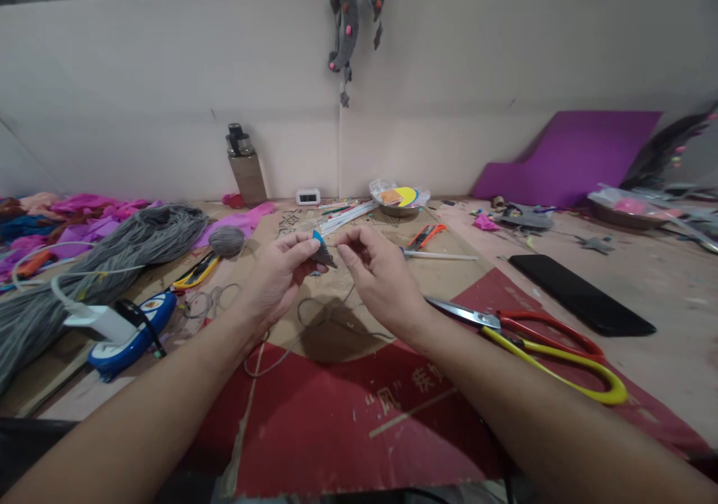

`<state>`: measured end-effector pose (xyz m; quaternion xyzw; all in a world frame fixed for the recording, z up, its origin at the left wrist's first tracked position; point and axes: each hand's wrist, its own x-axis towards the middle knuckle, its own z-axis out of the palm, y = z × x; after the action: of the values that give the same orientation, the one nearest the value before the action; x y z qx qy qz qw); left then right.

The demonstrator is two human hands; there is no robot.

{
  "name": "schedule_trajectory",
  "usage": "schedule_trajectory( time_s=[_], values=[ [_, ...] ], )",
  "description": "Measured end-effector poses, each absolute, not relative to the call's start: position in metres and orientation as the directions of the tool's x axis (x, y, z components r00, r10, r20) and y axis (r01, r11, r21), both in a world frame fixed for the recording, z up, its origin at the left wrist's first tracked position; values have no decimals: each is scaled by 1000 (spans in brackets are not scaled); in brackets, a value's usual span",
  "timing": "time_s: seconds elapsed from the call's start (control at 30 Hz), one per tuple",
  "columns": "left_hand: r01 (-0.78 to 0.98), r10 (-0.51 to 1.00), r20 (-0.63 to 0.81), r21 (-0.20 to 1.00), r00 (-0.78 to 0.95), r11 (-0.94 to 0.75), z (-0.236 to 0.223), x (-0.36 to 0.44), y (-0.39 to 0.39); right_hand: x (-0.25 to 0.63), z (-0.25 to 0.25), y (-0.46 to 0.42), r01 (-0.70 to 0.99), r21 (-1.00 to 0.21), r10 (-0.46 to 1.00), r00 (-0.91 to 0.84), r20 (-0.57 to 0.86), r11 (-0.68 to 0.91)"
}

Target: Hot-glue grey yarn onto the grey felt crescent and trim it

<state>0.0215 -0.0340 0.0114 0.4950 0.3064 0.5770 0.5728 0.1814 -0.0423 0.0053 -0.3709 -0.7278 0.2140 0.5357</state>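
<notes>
Between the thumb and fingers of my left hand (274,276) is a small pointed piece (324,251), bright blue at its top and wound with grey below. My right hand (384,283) is closed in a pinch just to the right of it, on a thin grey yarn strand that runs to the piece. Loose grey yarn (322,327) curls over the cardboard below both hands. A small ball of grey yarn (226,241) lies beyond my left hand. The fingertips partly hide the piece.
Right of my right forearm lie large scissors (496,321) with red and yellow handles and a black phone (580,293). An orange cutter (426,236) lies behind. At left are a grey yarn hank (120,265) and a blue power strip (132,338). Red-printed cardboard (314,429) covers the front.
</notes>
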Motion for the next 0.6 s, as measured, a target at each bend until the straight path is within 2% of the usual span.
schedule_trajectory(
  time_s=[0.13,0.27,0.4,0.6],
  values=[
    [-361,962,216,921,168,-144,11,21,-34,178,3,-42,200,-790,814,-181,552,580],
    [-330,968,181,937,174,-116,12,20,-36,178,3,-43,120,-794,799,-183,573,596],
    [-308,978,120,949,168,-64,14,21,-39,179,6,-47,138,-782,794,-143,591,608],
    [-389,963,184,916,195,-96,15,28,-40,177,5,-50,182,-728,749,-91,656,661]
  ],
)
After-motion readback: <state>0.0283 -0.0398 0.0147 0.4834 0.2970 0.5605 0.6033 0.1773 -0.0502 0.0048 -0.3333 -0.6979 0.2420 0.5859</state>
